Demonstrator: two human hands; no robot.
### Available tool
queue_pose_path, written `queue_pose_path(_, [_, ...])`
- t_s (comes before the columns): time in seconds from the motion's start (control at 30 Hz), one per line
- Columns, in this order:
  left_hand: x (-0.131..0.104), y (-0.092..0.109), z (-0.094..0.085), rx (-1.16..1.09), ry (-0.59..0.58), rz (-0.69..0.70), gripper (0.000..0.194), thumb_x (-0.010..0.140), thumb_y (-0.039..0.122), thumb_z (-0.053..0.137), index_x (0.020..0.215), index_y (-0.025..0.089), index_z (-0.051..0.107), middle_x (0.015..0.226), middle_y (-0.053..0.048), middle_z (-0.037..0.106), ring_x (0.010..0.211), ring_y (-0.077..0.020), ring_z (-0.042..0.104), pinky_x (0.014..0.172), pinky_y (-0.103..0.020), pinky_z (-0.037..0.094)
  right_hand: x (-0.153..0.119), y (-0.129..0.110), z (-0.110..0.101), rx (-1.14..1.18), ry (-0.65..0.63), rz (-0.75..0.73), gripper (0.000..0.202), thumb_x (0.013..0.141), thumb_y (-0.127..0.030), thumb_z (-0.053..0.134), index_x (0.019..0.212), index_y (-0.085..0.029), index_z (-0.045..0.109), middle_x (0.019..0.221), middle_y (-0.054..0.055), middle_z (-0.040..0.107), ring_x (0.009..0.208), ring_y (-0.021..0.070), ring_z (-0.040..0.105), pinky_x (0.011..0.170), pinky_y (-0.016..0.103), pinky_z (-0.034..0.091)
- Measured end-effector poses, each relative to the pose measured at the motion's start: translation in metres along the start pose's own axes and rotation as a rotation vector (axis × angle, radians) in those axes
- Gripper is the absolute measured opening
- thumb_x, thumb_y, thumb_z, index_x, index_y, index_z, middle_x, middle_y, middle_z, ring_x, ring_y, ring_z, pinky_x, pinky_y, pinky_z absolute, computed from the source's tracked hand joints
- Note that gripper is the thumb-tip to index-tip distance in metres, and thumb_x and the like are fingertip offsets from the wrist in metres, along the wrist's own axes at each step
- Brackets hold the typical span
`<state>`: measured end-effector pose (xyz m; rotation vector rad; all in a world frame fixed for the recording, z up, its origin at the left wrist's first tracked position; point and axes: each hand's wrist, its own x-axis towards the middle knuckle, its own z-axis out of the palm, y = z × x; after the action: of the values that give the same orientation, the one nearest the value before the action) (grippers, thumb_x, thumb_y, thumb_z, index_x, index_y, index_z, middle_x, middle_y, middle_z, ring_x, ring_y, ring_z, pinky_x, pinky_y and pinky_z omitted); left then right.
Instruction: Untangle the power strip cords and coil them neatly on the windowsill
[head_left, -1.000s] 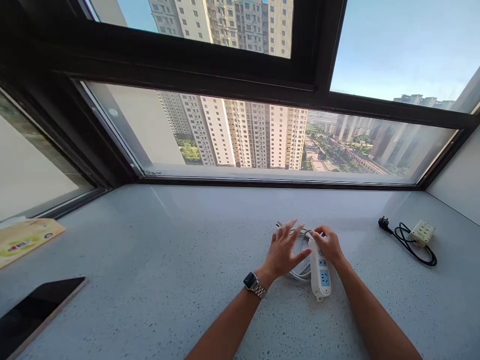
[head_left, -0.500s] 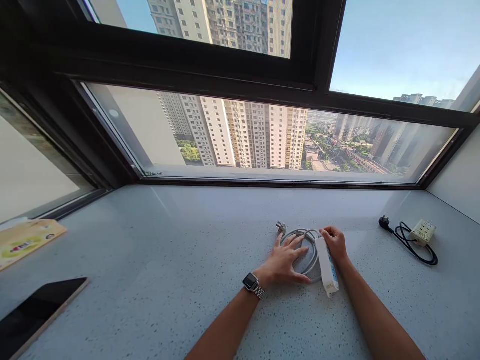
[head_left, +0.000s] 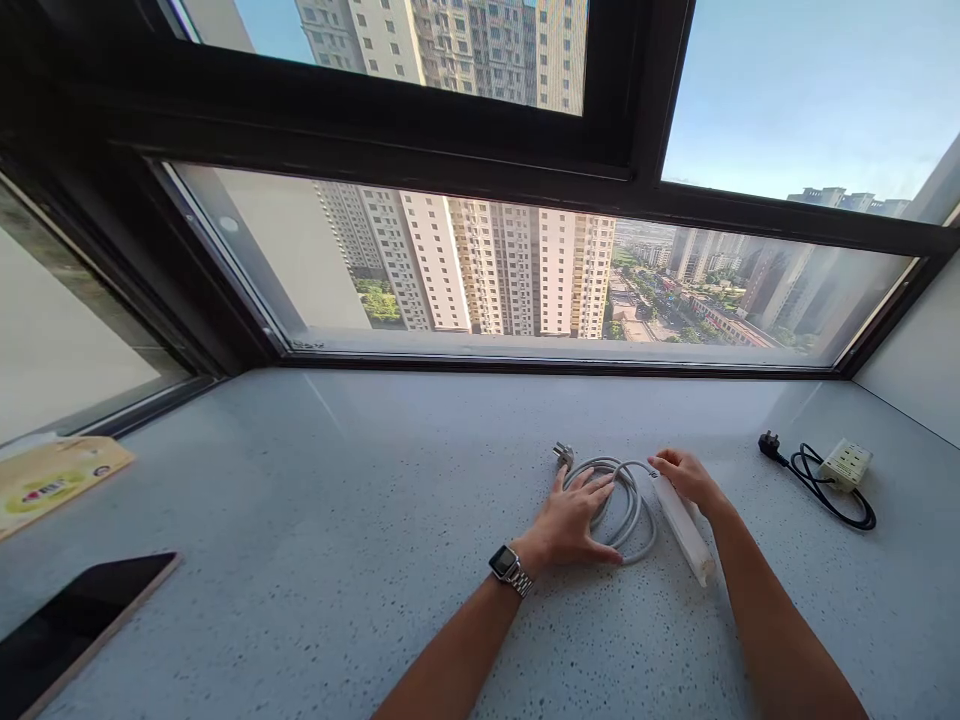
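Note:
My left hand (head_left: 574, 520), with a watch (head_left: 510, 570) on its wrist, lies with fingers spread over a coiled grey cable (head_left: 637, 510). The cable's plug (head_left: 563, 455) sticks out beyond my fingertips. My right hand (head_left: 684, 478) grips the cable end of a white power strip (head_left: 682, 528), which slants to the right of the coil. One side of the strip faces me; its socket face is turned out of sight. The fingers on the strip's far side are partly hidden.
On the speckled sill (head_left: 337, 560) at right sits a small cream socket block (head_left: 846, 465) with a black cord (head_left: 817, 485) and plug. At left are a dark tablet-like device (head_left: 75, 620) and a yellow packet (head_left: 64, 480). A dark-framed window (head_left: 525, 368) borders the back.
My right hand has moved right with the power strip, turning it so its blue socket face no longer shows. More of the coil is uncovered. My left hand has barely moved.

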<state>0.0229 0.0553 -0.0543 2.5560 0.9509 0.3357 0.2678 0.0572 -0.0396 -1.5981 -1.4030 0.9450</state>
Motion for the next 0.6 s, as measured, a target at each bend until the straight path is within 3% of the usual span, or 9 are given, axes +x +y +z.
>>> queue_pose_path(0.1, [0.000, 0.001, 0.001, 0.005, 0.028, -0.004, 0.102, 0.056, 0.077, 0.067, 0.141, 0.027, 0.041, 0.147, -0.009, 0.040, 0.138, -0.0388, 0.027, 0.113, -0.065, 0.002, -0.009, -0.015, -0.011, -0.205, -0.069, 0.021, 0.048, 0.071, -0.061, 0.061, 0.088, -0.017, 0.067, 0.080, 0.005, 0.067, 0.069, 0.0172, 0.058, 0.058, 0.025, 0.039])
queue_pose_path(0.23, [0.000, 0.001, 0.003, 0.003, 0.073, -0.026, 0.104, 0.052, 0.074, 0.072, 0.138, 0.022, 0.045, 0.140, -0.013, 0.048, 0.136, -0.0379, 0.031, 0.114, -0.063, 0.005, -0.022, -0.035, -0.008, -0.592, -0.095, 0.107, 0.054, 0.080, -0.058, 0.055, 0.115, -0.018, 0.060, 0.109, 0.011, 0.067, 0.094, 0.0232, 0.061, 0.071, 0.029, 0.043])
queue_pose_path(0.3, [0.000, 0.001, 0.005, -0.001, 0.102, -0.033, 0.103, 0.050, 0.074, 0.073, 0.134, 0.020, 0.049, 0.136, -0.014, 0.052, 0.135, -0.0378, 0.033, 0.114, -0.062, 0.007, -0.027, -0.044, 0.001, -0.754, 0.007, 0.120, 0.051, 0.084, -0.054, 0.053, 0.119, -0.018, 0.059, 0.116, 0.013, 0.064, 0.104, 0.0270, 0.059, 0.076, 0.032, 0.043])
queue_pose_path(0.4, [-0.001, 0.001, 0.006, -0.003, 0.130, -0.005, 0.092, 0.051, 0.072, 0.074, 0.127, 0.024, 0.056, 0.133, -0.011, 0.055, 0.132, -0.0379, 0.036, 0.113, -0.064, 0.006, -0.032, -0.054, 0.019, -0.888, 0.168, 0.001, 0.045, 0.088, -0.046, 0.049, 0.121, -0.017, 0.058, 0.122, 0.014, 0.062, 0.114, 0.0304, 0.052, 0.084, 0.036, 0.041])
queue_pose_path(0.5, [-0.002, 0.002, 0.006, 0.012, 0.122, 0.017, 0.080, 0.054, 0.068, 0.076, 0.123, 0.031, 0.059, 0.133, -0.007, 0.056, 0.131, -0.0391, 0.037, 0.109, -0.070, 0.004, -0.035, -0.058, 0.037, -0.904, 0.137, -0.083, 0.042, 0.090, -0.043, 0.047, 0.121, -0.018, 0.059, 0.121, 0.013, 0.063, 0.113, 0.0287, 0.053, 0.087, 0.036, 0.040])
queue_pose_path(0.6, [-0.002, 0.005, 0.004, 0.028, 0.094, 0.013, 0.075, 0.056, 0.063, 0.078, 0.123, 0.036, 0.060, 0.133, -0.005, 0.056, 0.130, -0.0399, 0.038, 0.107, -0.073, 0.006, -0.034, -0.055, 0.042, -0.928, 0.059, -0.057, 0.041, 0.089, -0.042, 0.048, 0.119, -0.017, 0.061, 0.118, 0.014, 0.064, 0.111, 0.0293, 0.055, 0.087, 0.038, 0.040])
